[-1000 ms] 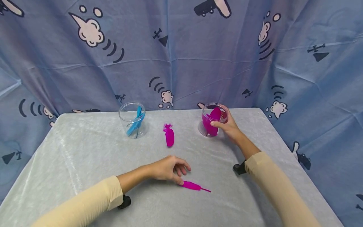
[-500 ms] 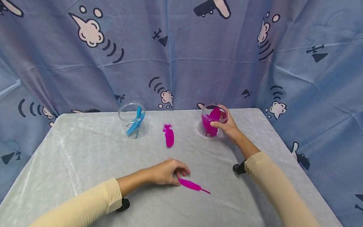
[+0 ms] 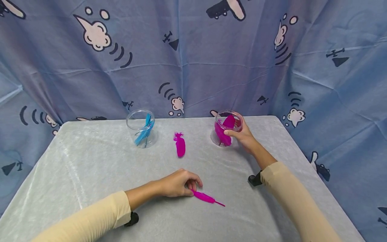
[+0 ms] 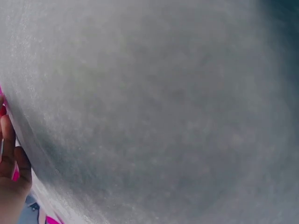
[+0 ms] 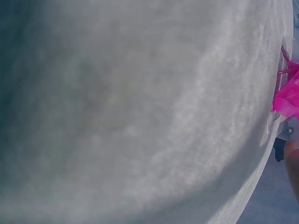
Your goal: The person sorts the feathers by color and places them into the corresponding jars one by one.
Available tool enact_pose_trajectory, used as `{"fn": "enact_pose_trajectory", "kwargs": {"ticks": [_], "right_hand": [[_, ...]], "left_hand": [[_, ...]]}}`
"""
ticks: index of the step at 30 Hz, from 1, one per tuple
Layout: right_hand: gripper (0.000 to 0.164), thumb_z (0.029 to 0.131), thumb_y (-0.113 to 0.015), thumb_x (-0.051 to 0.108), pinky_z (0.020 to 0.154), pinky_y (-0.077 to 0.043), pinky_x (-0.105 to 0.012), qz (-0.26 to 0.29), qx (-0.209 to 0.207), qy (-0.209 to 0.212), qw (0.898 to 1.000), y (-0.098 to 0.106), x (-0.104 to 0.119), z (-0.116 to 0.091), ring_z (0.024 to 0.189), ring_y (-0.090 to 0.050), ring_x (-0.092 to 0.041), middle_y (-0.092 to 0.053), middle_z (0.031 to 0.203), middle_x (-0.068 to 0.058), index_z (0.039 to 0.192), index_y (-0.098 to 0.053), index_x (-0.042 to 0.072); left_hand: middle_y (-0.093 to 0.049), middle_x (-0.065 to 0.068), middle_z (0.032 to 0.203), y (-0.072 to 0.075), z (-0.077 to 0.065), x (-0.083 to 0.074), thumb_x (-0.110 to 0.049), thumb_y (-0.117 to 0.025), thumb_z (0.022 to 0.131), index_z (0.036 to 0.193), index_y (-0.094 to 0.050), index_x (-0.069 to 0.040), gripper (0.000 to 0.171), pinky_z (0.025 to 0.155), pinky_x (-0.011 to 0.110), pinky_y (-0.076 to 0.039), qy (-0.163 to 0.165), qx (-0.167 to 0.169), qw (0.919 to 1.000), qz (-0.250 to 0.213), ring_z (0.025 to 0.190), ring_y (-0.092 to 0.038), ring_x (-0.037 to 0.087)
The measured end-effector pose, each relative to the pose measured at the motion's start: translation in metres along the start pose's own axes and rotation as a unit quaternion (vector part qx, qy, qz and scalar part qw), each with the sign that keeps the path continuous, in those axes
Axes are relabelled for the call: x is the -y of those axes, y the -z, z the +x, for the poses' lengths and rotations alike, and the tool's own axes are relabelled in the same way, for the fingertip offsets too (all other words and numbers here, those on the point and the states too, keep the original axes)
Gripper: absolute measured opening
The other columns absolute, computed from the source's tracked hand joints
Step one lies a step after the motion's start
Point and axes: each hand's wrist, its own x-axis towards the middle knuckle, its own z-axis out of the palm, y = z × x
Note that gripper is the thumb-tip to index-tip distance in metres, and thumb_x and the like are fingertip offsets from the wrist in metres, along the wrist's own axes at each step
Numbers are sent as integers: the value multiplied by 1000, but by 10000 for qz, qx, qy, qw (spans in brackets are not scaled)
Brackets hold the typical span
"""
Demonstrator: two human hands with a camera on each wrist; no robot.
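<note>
My left hand (image 3: 178,183) is low over the table in the head view, thumb and fingertips pinching one end of a magenta feather (image 3: 205,197). The feather's bare quill points right. With my right hand (image 3: 245,136) I grip the right side of a clear plastic jar (image 3: 216,137), thumb across its front. Inside the jar are magenta feathers (image 3: 224,132), also seen as a magenta feather (image 5: 287,100) at the right wrist view's edge. Between the jars lies another magenta feather (image 3: 180,147). The left wrist view catches only some fingers (image 4: 8,144).
A second clear jar (image 3: 140,129) holding blue feathers (image 3: 145,131) stands at the back left. A pale grey cloth covers the table (image 3: 75,161). Behind the table's far edge hangs a blue patterned curtain (image 3: 196,50).
My left hand has shifted slightly down and left, its thumb now at the very end of the feather, whose tip is more exposed. The right hand and jar hold still.
</note>
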Motion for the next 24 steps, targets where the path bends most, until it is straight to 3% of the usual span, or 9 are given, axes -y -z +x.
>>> {"fn": "enact_pose_trajectory", "kwargs": {"ticks": [13,18,24], "right_hand": [[92,92,-71,13,118,-26,-49,81,26,-44,10000,1,-1,1,145,-26,-30,-26,159,-12,160,-8,25],[93,92,-71,14,118,-26,-49,85,28,-74,9999,1,-1,-1,146,-26,-30,-26,159,-11,159,-8,26],[92,92,-72,15,117,-26,-49,39,31,-8,10000,0,-1,0,145,-27,-31,-27,158,-12,159,-9,25]], "left_hand": [[-66,-4,78,7,4,-4,6,-74,83,97,-73,-4,17,73,19,-52,9,-232,9997,-59,73,-59,-1],[-69,-1,82,21,10,-10,4,-74,85,99,-73,-1,15,76,22,-54,-117,-461,9988,-95,76,-60,3],[-73,4,86,46,23,-20,2,-74,86,100,-74,-1,15,77,28,-55,-215,-1021,9945,-23,76,-61,4]]}}
